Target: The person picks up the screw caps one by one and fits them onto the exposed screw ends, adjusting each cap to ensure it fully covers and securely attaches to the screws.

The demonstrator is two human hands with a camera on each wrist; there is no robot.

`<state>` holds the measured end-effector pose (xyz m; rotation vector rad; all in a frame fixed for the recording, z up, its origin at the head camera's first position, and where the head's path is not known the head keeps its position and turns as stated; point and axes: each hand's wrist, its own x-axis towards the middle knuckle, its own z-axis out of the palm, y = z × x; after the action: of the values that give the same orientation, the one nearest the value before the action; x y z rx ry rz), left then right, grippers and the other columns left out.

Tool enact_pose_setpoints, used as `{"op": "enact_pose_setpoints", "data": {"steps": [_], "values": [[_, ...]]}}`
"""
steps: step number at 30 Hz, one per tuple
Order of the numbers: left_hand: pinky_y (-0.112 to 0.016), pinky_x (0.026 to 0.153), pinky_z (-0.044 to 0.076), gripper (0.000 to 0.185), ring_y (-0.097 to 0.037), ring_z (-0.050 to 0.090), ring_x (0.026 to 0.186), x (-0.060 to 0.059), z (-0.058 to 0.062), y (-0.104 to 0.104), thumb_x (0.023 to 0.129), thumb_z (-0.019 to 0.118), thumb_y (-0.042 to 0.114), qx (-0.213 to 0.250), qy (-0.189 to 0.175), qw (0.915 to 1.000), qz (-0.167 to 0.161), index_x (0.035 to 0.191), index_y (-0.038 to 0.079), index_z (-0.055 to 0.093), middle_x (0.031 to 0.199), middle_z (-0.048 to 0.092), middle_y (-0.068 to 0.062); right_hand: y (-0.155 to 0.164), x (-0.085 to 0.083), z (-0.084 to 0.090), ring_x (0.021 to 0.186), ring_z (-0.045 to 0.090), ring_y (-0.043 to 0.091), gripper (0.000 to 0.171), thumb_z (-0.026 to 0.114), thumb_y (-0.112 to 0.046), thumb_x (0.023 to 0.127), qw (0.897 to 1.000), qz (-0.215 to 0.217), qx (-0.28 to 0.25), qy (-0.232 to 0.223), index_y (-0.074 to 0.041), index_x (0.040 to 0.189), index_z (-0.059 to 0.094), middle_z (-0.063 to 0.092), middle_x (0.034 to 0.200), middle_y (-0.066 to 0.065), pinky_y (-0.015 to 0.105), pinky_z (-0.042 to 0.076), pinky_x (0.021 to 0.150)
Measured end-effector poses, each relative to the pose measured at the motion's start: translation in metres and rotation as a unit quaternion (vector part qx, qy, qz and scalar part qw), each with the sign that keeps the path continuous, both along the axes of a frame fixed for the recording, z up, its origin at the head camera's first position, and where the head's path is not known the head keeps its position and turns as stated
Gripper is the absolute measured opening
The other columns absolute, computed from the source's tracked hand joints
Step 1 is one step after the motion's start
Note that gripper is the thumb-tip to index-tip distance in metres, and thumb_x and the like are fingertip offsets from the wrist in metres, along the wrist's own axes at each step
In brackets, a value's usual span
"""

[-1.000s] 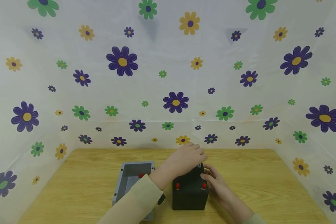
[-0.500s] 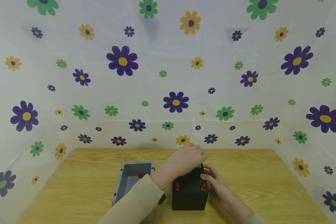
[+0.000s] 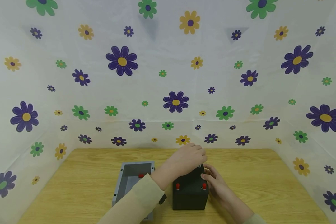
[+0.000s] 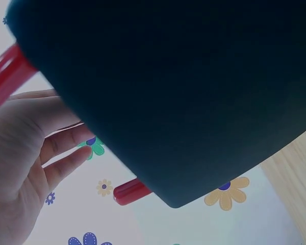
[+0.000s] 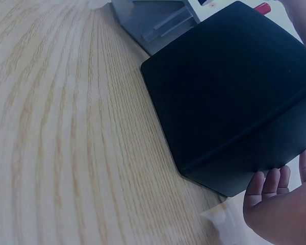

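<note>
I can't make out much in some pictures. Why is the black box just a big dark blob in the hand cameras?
Left wrist view: the black box sits so near the lens that it fills the frame, dark and soft-edged. Right wrist view: dim, bluish, again mostly box. Head view: evenly lit and sharp, with both hands on the box and the walls bowed by the wide lens.

The box (image 3: 190, 194) under my hands is black with small red pegs (image 3: 177, 186) on its near face. Beside it my grey tray (image 3: 120, 183) has something red inside. My sleeves (image 3: 140, 199) are pale beige. The tabletop (image 3: 254, 174) is light wood grain; the backdrop (image 3: 168, 77) is white with purple, green and yellow flowers.
</note>
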<state>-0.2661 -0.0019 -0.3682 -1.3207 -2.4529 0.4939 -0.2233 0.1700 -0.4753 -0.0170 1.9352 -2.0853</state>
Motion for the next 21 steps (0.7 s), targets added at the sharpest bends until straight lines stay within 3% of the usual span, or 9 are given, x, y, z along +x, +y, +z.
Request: {"op": "enact_pose_setpoints", "data": {"steps": [12,21], "values": [[-0.026,0.109,0.054,0.025,-0.008,0.069,0.119,0.001,0.000,-0.004,0.105,0.067,0.022,0.013,-0.025,0.9996,0.001,0.130,0.025,0.073,0.127,0.075,0.009,0.000,0.000,0.001,0.117,0.057,0.011,0.056,0.057,-0.020,0.104,1.000,0.002,-0.005,0.002,-0.009,0.154,0.035,0.047,0.141,0.006,0.024,0.050,0.099],[-0.029,0.108,0.055,0.022,-0.011,0.069,0.115,0.003,0.006,-0.013,0.108,0.063,0.021,0.035,-0.019,0.9992,-0.006,0.128,0.023,0.073,0.125,0.075,0.007,-0.001,-0.001,0.000,0.114,0.058,0.012,0.057,0.057,-0.022,0.105,1.000,-0.001,0.005,-0.001,-0.009,0.155,0.034,0.047,0.144,0.009,0.026,0.051,0.098]]}}
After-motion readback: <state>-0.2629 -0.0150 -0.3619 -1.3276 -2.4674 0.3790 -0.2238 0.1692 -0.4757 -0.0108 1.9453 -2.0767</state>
